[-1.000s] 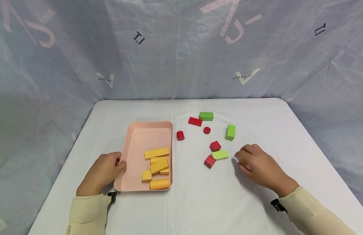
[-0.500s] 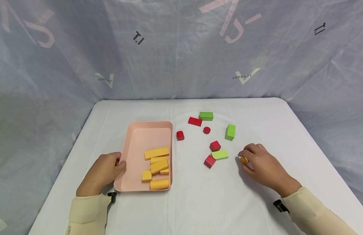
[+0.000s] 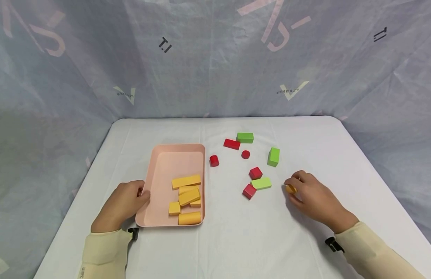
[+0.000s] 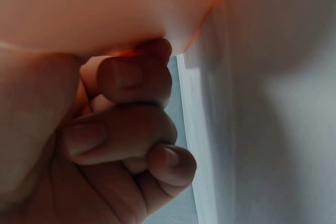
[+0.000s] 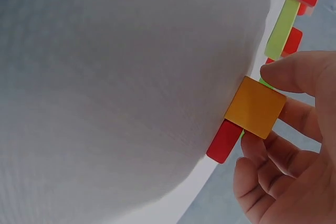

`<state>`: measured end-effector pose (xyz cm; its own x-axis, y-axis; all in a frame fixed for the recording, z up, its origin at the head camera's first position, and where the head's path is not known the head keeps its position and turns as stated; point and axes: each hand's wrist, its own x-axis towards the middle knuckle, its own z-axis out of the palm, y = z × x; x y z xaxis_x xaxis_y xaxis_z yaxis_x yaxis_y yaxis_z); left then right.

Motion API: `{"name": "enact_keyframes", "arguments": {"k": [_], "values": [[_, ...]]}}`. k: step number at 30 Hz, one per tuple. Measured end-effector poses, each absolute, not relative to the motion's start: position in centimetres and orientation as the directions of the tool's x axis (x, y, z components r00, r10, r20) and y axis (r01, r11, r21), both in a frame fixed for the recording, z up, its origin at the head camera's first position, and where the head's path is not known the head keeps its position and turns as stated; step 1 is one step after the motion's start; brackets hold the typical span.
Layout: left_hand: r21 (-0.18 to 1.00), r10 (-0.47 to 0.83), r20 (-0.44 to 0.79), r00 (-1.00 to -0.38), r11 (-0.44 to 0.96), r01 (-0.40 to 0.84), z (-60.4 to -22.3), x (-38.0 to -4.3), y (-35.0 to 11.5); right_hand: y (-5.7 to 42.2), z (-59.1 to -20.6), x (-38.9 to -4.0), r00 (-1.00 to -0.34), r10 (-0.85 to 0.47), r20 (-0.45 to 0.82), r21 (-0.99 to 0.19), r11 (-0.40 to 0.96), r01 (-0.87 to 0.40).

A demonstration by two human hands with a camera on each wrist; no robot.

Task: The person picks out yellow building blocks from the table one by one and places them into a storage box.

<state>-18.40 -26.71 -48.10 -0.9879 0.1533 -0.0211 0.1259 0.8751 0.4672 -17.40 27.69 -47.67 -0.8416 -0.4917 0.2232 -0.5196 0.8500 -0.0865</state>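
My left hand (image 3: pixel 121 203) grips the left rim of a shallow pink tray (image 3: pixel 173 161), thumb over the edge. From the left wrist view, its fingers (image 4: pixel 123 129) are curled below the tray's wall (image 4: pixel 115 9). On the right, my right hand (image 3: pixel 314 199) pinches a yellow block (image 3: pixel 290 189) low over the white table. The right wrist view has this block's square face (image 5: pixel 255 107) between thumb and fingers. A red block (image 5: pixel 224 141) shows right beside it there; from the head view the hand hides that one. Several yellow blocks (image 3: pixel 186 181) lie in the tray's near right part.
Between tray and right hand, a light green block (image 3: pixel 261 183) lies with red cubes (image 3: pixel 249 191) at its ends. Farther back are two green blocks (image 3: pixel 273 157), a flat red block (image 3: pixel 232 144), a red disc (image 3: pixel 245 154) and a red cylinder (image 3: pixel 214 161). Grey cloth (image 3: pixel 208 77) hangs behind the table.
My right hand has shifted slightly to the right, and more of the yellow block now shows at its fingertips. The left hand and the tray stay where they were.
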Motion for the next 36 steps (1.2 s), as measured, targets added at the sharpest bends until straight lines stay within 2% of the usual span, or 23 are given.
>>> {"name": "enact_keyframes", "arguments": {"k": [36], "values": [[0.472, 0.16, -0.008, -0.987, 0.871, 0.137, -48.2, -18.4, -26.8, 24.4, -45.0, -18.0, -0.82, -0.505, 0.269, -0.14, 0.822, -0.552]]}}
